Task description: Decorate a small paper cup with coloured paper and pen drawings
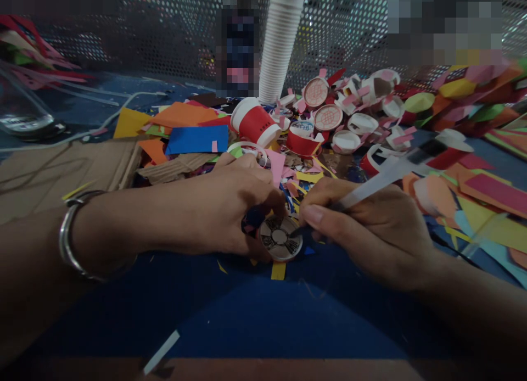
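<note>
My left hand [247, 205] is closed around a small round cup base [281, 238], its pale disc turned up toward me. Dark drawn marks ring a plain circle at the disc's middle. A pen [370, 180] with a whitish barrel is pinched in my right hand [366, 227], its dark tip touching or very near the disc's right side. Just below the disc a small yellow paper strip [279, 270] shows. Part of the cup piece is hidden behind my left fingers.
Beyond my hands lie paper scraps, a blue card [197, 139], a red-and-white paper cup [255, 123] and several cut cup pieces [346, 142]. A tall cup stack [282, 46] stands against the perforated metal screen [173, 40]. Cardboard [61, 175] lies left; coloured papers [489, 205] are right.
</note>
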Motion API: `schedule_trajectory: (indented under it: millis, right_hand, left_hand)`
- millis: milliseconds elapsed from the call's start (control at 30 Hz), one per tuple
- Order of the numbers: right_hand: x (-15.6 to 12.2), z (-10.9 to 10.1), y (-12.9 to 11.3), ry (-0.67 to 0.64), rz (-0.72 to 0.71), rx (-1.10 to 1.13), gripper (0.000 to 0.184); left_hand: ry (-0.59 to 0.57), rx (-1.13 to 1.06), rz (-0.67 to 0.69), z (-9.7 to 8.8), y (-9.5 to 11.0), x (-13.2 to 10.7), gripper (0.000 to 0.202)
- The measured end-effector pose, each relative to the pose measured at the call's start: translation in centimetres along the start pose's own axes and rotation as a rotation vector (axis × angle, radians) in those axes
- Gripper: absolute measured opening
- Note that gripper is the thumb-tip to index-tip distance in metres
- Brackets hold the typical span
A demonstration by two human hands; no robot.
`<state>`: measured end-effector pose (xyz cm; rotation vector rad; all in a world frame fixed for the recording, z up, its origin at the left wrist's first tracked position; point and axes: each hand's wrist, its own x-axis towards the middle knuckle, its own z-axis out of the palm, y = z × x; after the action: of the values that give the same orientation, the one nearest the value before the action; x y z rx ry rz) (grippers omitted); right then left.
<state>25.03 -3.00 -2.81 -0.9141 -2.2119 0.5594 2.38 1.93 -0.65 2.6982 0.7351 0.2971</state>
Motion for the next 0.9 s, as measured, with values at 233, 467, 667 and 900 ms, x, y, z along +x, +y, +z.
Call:
schedule_trajectory:
  millis: [233,467,667,900]
  right_hand:
    - [0.02,-0.21,0.02,-0.008,0.02,0.0,0.027]
    - [0.01,-0.2,-0.1,0.003,0.01,-0.01,0.026]
    - [0.11,-0.12,-0.07,0.007,0.0,-0.009,0.024]
    - [-0.04,-0.21,-0.1,0.011,0.007,-0.027,0.027]
  left_hand:
    - [-0.049,-0.012,-0.025,-0.03,-0.03,-0.06,0.017]
    - [-0.07,-0.012,-0.041,-0.17,0.17,-0.01,0.016]
    - [-0.047,-0.035,-0.033,-0.11,-0.06,-0.11,0.018]
    - [-0.059,-0.048,-0.025,0.02,-0.16,-0.07,0.019]
